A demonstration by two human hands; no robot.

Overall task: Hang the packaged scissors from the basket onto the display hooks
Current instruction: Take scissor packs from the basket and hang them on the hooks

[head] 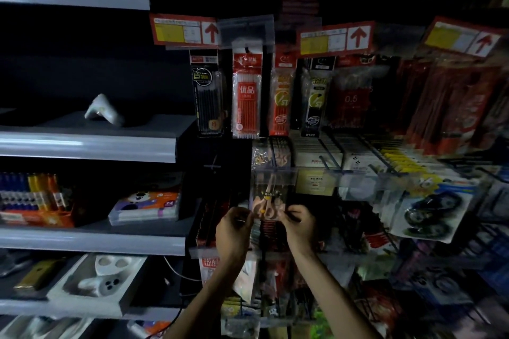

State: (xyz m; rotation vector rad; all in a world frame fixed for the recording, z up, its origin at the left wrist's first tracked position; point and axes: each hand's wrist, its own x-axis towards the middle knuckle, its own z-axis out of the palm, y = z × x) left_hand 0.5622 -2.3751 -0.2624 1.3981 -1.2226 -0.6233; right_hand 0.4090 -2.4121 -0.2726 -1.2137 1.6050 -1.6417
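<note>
A clear packet with pink-handled scissors [268,201] is held upright between both hands in front of the display wall. My left hand [232,231] pinches its lower left edge and my right hand [300,224] pinches its lower right edge. The packet's top sits just under a clear price strip [275,175] at the end of a display hook [275,151], where more scissor packets [261,158] hang behind. Whether the packet is on the hook cannot be told. The basket is out of view.
Pen refill packs [246,96] hang in a row above, under red arrow labels [184,30]. Correction tape cards [429,210] hang to the right. Grey shelves [91,241] on the left hold lighters [33,192] and boxed goods. More hooks with packs fill the lower wall.
</note>
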